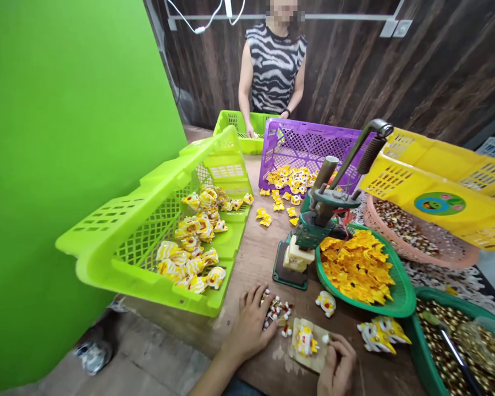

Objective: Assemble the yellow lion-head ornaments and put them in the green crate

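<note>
My left hand (253, 324) lies on the wooden table with its fingers spread, beside a small pile of red and white pieces (277, 309). My right hand (339, 360) is closed, its fingertips pinching a small white piece (325, 339) at the right edge of a pale block (313, 361). A yellow and white figure (306, 340) rests on that block. Just above, a similar figure (325, 303) lies on the table. Behind them stands a green hand press (309, 234) with a pale block under its head.
A green crate (107, 275) of yellow and white figures lies left. Beyond are a purple crate (338, 137) and a person (275, 66) at another green crate (251, 146). Right are a green basket (404, 300) of yellow pieces, a pink basket (462, 257) and a yellow crate (487, 220).
</note>
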Demonstrator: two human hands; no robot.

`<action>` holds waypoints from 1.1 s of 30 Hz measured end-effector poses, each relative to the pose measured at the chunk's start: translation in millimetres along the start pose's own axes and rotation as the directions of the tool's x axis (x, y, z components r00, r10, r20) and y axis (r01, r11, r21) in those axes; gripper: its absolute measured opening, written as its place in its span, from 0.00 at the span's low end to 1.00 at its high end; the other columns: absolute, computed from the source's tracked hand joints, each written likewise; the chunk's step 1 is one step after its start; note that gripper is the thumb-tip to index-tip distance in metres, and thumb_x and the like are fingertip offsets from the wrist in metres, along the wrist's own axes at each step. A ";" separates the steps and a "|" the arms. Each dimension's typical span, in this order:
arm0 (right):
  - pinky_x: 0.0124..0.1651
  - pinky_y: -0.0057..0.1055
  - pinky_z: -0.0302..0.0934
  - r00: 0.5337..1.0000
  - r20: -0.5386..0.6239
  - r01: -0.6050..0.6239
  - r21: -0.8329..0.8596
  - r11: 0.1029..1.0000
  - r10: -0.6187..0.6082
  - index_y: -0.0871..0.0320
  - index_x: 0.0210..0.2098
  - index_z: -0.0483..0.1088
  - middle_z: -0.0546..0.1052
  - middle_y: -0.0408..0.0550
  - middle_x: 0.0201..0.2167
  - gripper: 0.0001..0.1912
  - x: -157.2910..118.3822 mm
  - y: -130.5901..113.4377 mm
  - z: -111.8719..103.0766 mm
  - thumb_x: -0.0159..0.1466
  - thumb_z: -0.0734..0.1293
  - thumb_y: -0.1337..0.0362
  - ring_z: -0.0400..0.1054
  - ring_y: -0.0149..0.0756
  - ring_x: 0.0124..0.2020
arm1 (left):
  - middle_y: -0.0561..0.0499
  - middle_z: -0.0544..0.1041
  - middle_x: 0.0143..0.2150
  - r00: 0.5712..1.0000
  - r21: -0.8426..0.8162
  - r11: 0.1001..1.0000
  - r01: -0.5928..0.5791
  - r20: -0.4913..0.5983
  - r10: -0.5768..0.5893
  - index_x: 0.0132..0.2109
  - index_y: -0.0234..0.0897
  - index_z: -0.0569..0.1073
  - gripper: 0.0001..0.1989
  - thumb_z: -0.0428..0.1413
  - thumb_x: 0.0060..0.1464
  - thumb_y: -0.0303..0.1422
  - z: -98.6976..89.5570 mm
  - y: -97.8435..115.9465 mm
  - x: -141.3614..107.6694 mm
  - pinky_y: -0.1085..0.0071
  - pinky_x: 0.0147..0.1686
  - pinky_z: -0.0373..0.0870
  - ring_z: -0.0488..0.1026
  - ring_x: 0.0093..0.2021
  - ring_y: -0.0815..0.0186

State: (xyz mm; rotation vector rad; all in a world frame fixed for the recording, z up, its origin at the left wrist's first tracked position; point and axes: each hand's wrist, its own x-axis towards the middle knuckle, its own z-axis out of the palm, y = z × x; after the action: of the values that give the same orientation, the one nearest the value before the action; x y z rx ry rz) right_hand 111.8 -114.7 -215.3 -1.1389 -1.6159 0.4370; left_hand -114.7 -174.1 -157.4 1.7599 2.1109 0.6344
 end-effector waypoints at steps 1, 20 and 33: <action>0.46 0.39 0.61 1.000 0.012 0.005 0.000 1.000 -0.005 0.57 0.38 0.67 0.72 0.55 0.40 0.11 0.5 1.9 -1.8 0.69 0.60 0.57 0.69 0.42 0.42 | 0.43 0.59 0.70 1.000 0.000 1.000 0.004 0.003 -0.004 0.63 0.43 0.65 0.26 0.54 0.58 0.40 -0.5 0.2 -0.4 0.43 0.64 0.49 0.53 0.68 0.48; 0.48 0.38 0.61 0.987 0.100 -0.124 0.006 0.992 0.123 0.58 0.39 0.65 0.71 0.51 0.38 0.08 7.3 -23.5 -7.9 0.70 0.59 0.61 0.66 0.39 0.43 | 0.42 0.61 0.68 1.000 0.073 0.997 -0.010 0.002 0.010 0.62 0.42 0.66 0.23 0.51 0.62 0.40 -3.2 5.0 2.3 0.48 0.62 0.51 0.54 0.66 0.51; 0.47 0.36 0.61 0.996 0.089 -0.023 -0.011 1.000 0.024 0.58 0.40 0.66 0.72 0.50 0.38 0.04 9.3 -20.5 -6.6 0.69 0.60 0.66 0.67 0.37 0.43 | 0.43 0.62 0.67 1.000 0.121 0.993 -0.018 -0.021 0.021 0.60 0.44 0.66 0.20 0.49 0.63 0.39 0.0 4.1 3.4 0.46 0.62 0.53 0.55 0.67 0.51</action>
State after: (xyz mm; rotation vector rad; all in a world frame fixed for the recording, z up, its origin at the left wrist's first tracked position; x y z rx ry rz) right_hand 108.6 -118.4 -192.3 -1.1611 -1.6852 0.5018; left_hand -111.9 -170.2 -155.2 1.8467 2.1915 0.5445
